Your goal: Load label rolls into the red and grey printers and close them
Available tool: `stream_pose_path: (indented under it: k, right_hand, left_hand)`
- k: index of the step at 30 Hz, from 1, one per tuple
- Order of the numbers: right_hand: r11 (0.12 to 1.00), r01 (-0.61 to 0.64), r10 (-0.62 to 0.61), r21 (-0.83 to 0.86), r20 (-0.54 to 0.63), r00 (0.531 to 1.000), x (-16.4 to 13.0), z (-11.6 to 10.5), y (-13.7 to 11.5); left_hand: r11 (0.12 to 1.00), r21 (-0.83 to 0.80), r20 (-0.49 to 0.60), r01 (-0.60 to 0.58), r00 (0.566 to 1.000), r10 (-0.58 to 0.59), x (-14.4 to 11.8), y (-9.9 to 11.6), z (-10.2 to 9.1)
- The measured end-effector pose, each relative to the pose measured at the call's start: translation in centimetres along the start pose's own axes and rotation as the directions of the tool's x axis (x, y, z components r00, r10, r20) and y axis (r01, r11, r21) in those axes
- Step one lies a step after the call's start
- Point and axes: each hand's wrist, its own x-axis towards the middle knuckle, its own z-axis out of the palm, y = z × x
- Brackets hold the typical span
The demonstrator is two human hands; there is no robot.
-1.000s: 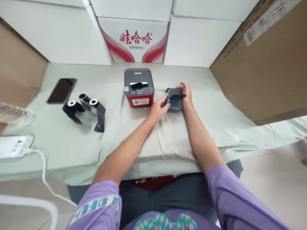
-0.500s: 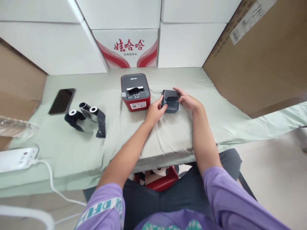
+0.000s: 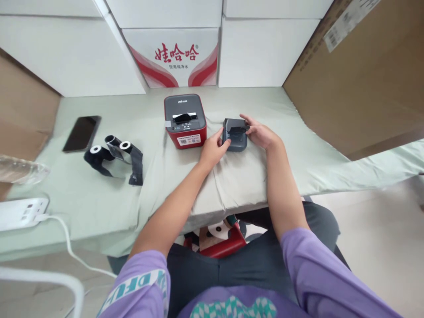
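A small dark grey portable printer (image 3: 237, 144) sits on the cloth-covered table, with a black paper strip (image 3: 237, 130) across its top. My left hand (image 3: 213, 148) grips the printer's left side, thumb at its front and fingers along its edge. At the right side, my right hand (image 3: 260, 133) pinches the end of the black strip between thumb and fingers, with the index finger raised behind. Just left of my hands stands a larger red and black receipt printer (image 3: 186, 123); a piece of black paper (image 3: 184, 118) sticks out of its slot.
Several rolls of black paper (image 3: 114, 154) and a dark phone (image 3: 81, 134) lie on the left. A white power bank (image 3: 21, 214) with a cable is near the left edge. White boxes (image 3: 179, 57) line the back; a brown carton (image 3: 364, 84) stands right.
The view has tilted slightly downward, so the scene appears a little higher. Both hands keep nearly the same places at the small printer.
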Motion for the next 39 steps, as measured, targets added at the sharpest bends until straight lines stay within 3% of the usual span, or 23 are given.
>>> stream_pose_path:
  k: [39]
  right_hand:
    - [1.000, 0.015, -0.015, -0.021, 0.005, 1.000, 0.02, 0.01, -0.08]
  left_hand:
    - [1.000, -0.002, 0.014, 0.013, 1.000, -0.013, -0.22, 0.32, -0.34]
